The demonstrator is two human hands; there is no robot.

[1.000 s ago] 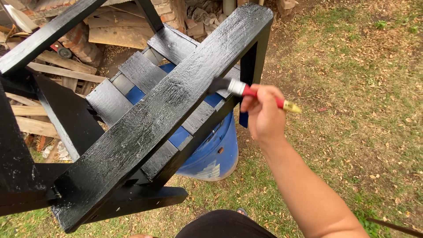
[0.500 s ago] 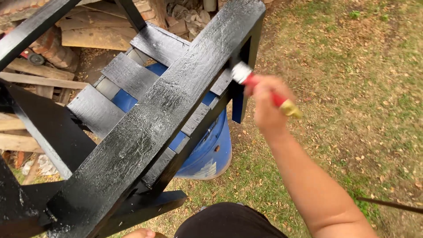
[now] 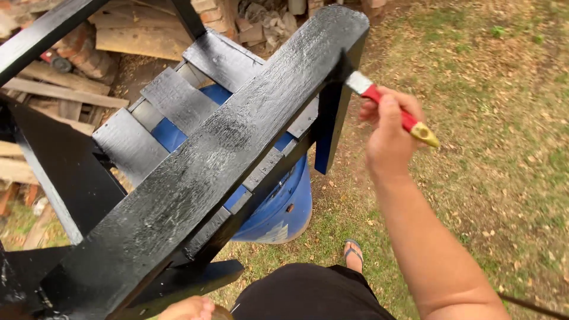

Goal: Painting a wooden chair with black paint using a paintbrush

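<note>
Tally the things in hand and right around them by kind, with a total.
Paintbrush, red handle, in the right hand: 1
Black-painted wooden chair frame: 1
Blue barrel under it: 1
Sandalled foot on the grass: 1
Total: 4

Not much to report on this front. The only label-ish thing is a pale, whitish patch [image 3: 274, 232] low on the side of the blue plastic barrel [image 3: 283, 204], near its bottom rim, under the black painted woodwork. It's partly hidden and too blurry to tell its shape. No boxes, signs or screens anywhere.
</note>
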